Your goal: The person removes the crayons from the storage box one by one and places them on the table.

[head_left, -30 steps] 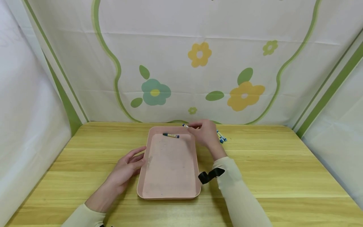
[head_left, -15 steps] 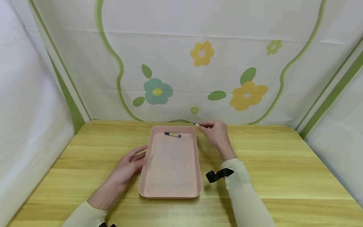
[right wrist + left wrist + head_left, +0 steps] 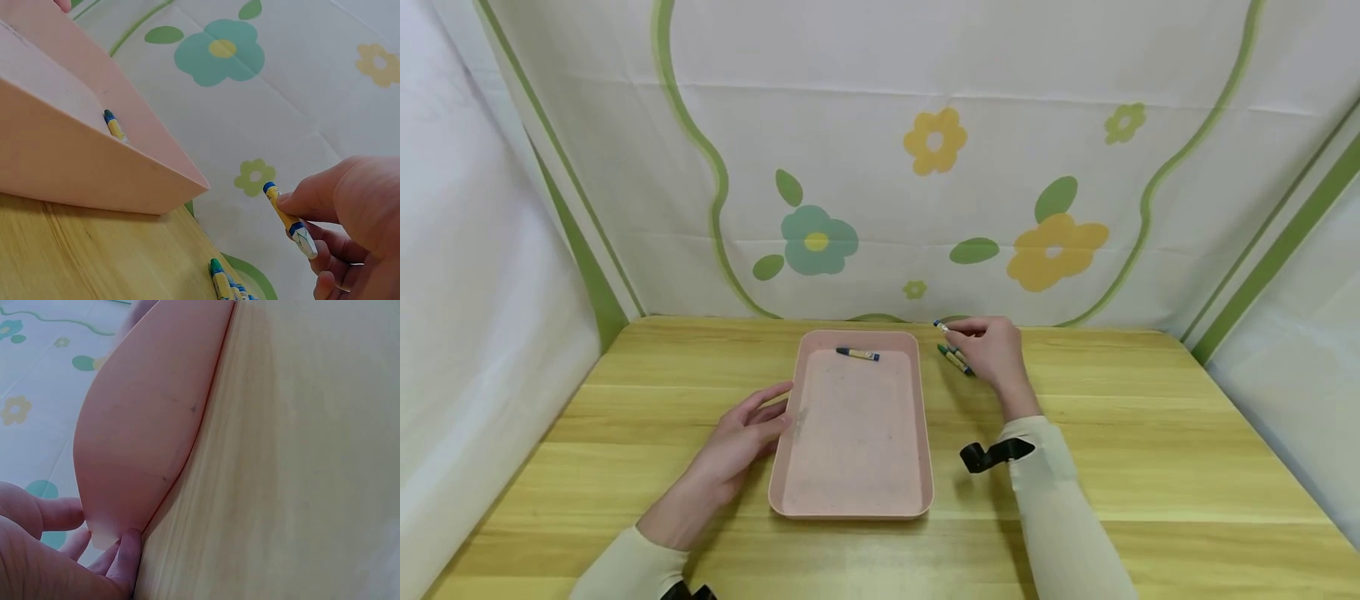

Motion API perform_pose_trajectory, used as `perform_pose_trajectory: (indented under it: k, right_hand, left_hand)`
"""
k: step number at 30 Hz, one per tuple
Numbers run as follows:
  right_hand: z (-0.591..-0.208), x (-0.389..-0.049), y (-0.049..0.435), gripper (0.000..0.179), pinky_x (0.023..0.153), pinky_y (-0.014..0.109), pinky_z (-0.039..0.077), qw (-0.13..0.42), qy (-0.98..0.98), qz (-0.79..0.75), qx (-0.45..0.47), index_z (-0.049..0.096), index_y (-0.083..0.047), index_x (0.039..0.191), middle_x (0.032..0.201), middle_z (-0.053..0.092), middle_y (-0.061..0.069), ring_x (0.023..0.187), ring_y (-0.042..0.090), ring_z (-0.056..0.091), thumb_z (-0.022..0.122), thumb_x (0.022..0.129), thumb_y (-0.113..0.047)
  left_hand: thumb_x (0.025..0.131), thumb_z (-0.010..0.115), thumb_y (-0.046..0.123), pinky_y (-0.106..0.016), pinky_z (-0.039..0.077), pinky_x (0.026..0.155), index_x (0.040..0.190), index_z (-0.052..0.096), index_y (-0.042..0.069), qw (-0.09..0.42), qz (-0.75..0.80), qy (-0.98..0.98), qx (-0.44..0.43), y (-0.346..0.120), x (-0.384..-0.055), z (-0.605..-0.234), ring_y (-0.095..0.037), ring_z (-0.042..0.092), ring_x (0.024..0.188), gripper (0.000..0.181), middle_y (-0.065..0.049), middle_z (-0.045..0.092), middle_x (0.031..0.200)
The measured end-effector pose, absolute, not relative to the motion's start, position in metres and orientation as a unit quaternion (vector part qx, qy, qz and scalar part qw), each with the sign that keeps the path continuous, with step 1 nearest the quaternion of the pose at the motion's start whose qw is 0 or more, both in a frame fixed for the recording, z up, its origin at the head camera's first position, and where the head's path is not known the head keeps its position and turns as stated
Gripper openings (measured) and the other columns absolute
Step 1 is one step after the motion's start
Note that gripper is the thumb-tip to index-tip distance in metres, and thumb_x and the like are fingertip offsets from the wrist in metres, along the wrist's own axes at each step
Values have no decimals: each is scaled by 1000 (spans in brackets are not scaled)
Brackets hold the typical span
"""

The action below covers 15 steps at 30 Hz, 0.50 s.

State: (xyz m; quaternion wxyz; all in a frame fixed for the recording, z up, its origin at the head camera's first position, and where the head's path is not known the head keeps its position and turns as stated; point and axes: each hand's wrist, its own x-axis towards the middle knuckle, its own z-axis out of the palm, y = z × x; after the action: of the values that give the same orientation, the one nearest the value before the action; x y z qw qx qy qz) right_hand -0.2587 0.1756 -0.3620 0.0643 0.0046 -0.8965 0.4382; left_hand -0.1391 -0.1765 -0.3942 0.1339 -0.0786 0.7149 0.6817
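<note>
My right hand (image 3: 992, 350) pinches a crayon (image 3: 290, 219) between thumb and fingers, above the table just right of the tray. This crayon has a white tip and a yellow wrapper with blue bands. Below the hand lie several crayons in a small group; a green-tipped crayon (image 3: 955, 360) shows best, the others partly hidden. With relaxed fingers, my left hand (image 3: 737, 446) touches the left wall of the pink tray (image 3: 852, 508); its fingertips meet the wall near the corner in the left wrist view. Inside the tray, near its far end, lies one dark-tipped crayon (image 3: 857, 354).
The wooden table (image 3: 1150, 467) carries the tray and crayons. A white curtain (image 3: 880, 167) with printed flowers stands along the table's back edge, and white cloth hangs at both sides. Black straps circle both wrists.
My right hand has moved right, away from the tray's far right corner, still pinching its crayon. The crayon group now shows at the hand's left. The left hand stays at the tray.
</note>
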Motion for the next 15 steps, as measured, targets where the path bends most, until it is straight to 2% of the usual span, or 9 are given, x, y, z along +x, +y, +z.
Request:
perform_pose_trajectory:
  k: [6,11,15]
  right_hand:
    - [-366,-265,174,24,86,39,57,61,-897,438,5,84,-12,114,119,80,13,111,32,71,75,98,-28]
    - [-370,-265,175,22,82,35,57,63,-900,432,-5,85,-13,113,117,81,12,109,31,72,76,97,-26]
    - [-372,-262,178,22,85,38,58,58,-903,426,-13,85,-14,112,117,81,11,107,30,73,75,97,-27]
  left_hand:
    - [108,59,14,-25,54,94,163,41,14,126,685,714,-69,-179,-142,-394,-30,52,145,58,-23,41,168]
    - [108,59,14,-26,53,96,163,43,18,135,681,716,-75,-178,-141,-393,-30,51,147,57,-19,42,168]
    - [108,59,13,-27,53,97,162,44,19,138,680,716,-77,-178,-140,-394,-30,51,147,56,-17,43,168]
